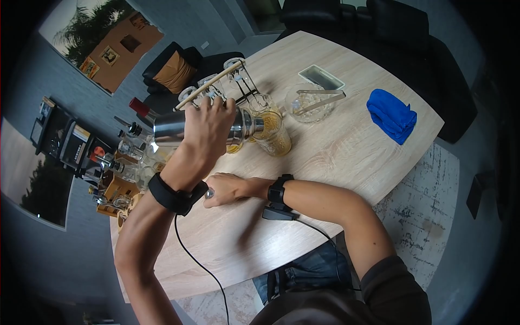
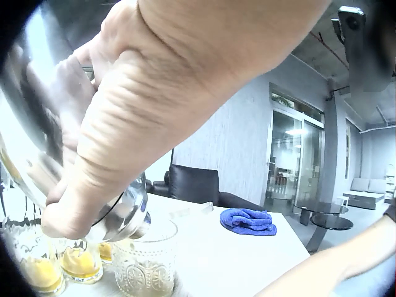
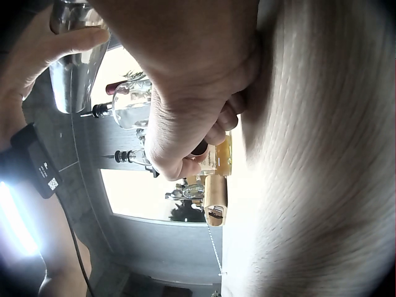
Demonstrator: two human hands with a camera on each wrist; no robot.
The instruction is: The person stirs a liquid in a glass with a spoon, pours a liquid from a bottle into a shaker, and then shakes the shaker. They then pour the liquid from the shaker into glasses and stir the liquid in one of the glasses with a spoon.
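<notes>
Being held tilted on its side, a metal cocktail shaker (image 1: 170, 129) is gripped by the left hand (image 1: 208, 127), whose fingers are wrapped over its body. Its narrow end is positioned at the mouth of an embossed glass (image 1: 274, 142); whether the rim is touched cannot be told. The right hand (image 1: 225, 189) is rested on the wooden table (image 1: 330, 162), its fingers curled round a small metal piece (image 1: 210, 193) that is mostly hidden. Beside the embossed glass, tumblers with yellow contents (image 2: 80, 263) are seen in the left wrist view. Farther back, a carrying rack with a wooden handle (image 1: 208, 86) is noted, and a clear glass bowl (image 1: 310, 115) is found with tongs (image 1: 325, 101) laid across it. A folded blue cloth (image 1: 391, 116) is placed well apart, toward the table's right side.
</notes>
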